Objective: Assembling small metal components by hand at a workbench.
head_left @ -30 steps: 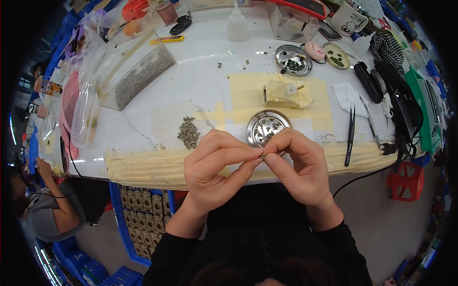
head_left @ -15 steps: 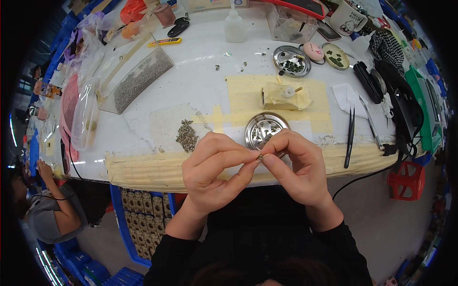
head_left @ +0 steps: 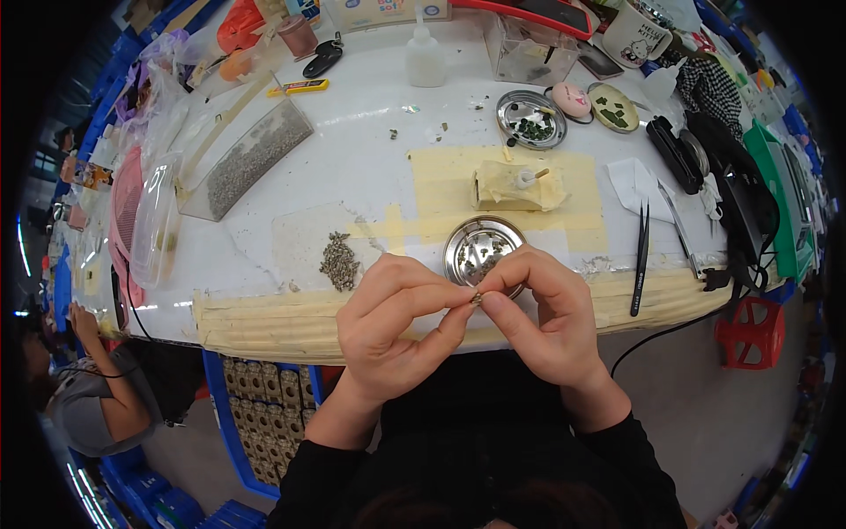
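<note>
At the near edge of a white table [head_left: 361, 132], a person's two bare hands meet fingertip to fingertip. The left hand [head_left: 392, 319] and the right hand [head_left: 553, 310] each pinch, thumb against forefinger, one small piece [head_left: 477, 299], held up just in front of a round metal dish [head_left: 448, 251]. Its exact shape is too small to tell. Work on this piece appears under way, as it has not been set down. More tiny bits lie scattered in the dish, and a loose grey-green pile [head_left: 338, 261] sits to its left; which are finished and which are left cannot be told. Black tweezers [head_left: 641, 256] lie to the right, untouched. Beyond the dish stands a tape-wrapped block [head_left: 511, 190].
</note>
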Demonstrator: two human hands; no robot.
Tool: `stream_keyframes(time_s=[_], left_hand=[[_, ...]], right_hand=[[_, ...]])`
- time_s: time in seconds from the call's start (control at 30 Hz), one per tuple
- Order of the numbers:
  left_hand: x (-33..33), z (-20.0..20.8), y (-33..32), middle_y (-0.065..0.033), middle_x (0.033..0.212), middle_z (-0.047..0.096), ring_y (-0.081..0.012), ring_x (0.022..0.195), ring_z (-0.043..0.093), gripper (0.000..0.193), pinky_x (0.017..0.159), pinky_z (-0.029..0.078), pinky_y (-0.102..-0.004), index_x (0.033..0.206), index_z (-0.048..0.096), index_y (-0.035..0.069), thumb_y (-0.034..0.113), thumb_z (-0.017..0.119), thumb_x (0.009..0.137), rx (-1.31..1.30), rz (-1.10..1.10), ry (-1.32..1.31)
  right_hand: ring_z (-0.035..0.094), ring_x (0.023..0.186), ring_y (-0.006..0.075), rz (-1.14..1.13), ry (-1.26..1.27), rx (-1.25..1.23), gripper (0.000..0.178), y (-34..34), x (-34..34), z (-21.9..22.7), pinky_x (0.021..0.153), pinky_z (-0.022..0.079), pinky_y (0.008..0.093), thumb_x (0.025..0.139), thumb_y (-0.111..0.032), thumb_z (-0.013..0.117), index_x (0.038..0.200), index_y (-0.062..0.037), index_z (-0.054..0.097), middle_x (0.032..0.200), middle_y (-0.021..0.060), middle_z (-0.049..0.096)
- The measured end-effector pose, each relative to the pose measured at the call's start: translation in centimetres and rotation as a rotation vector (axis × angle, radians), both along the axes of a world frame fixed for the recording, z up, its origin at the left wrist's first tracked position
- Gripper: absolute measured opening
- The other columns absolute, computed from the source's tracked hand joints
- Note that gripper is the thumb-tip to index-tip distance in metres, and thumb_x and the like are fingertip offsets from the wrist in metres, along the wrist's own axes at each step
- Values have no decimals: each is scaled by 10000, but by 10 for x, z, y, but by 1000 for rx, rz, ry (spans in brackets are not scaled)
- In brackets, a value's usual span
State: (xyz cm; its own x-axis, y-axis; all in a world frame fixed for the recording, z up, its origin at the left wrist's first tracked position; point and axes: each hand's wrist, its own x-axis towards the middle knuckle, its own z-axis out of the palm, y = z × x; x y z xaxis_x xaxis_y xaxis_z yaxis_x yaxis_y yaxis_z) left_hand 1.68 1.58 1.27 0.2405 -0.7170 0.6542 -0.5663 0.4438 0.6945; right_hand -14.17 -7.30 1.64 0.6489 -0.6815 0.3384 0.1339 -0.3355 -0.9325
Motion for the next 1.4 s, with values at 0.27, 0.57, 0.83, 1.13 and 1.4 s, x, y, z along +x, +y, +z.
stream_keyframes(time_s=[0.27,0.57,0.83,1.13,1.4], left_hand=[[-2,8,-17,-80,795,672,-185,727,622,156,650,468,-273,872,711,-10,-70,756,736,15,126,121],[-1,-8,-14,-82,829,673,-170,743,602,202,675,464,-274,934,718,-11,-82,751,748,-13,134,328],[1,-7,-11,-74,836,678,-189,750,608,221,681,460,-281,933,725,4,-72,767,730,-18,173,171],[1,-7,-12,-50,814,654,-177,734,580,252,659,446,-280,945,746,31,-64,779,715,-19,154,107],[1,-5,-12,-28,795,624,-166,740,562,291,648,432,-276,953,757,64,-61,785,692,-35,92,82]], right_hand=[[567,723,177,-546,57,-531,107,-36,-13,23,649,460,278,821,37,706,919,-4,710,811,67,637],[592,780,204,-245,106,-392,209,-25,-4,21,689,477,298,829,21,691,1036,4,713,881,93,652],[611,846,208,-68,47,-203,301,-2,10,5,707,504,286,864,7,667,1164,8,686,981,119,649],[614,825,173,-2,-20,-38,219,-2,9,0,721,497,267,911,-26,643,1119,31,682,947,110,655],[578,796,72,83,-86,402,85,-2,12,-1,704,472,223,924,-42,649,970,30,649,880,43,607]])
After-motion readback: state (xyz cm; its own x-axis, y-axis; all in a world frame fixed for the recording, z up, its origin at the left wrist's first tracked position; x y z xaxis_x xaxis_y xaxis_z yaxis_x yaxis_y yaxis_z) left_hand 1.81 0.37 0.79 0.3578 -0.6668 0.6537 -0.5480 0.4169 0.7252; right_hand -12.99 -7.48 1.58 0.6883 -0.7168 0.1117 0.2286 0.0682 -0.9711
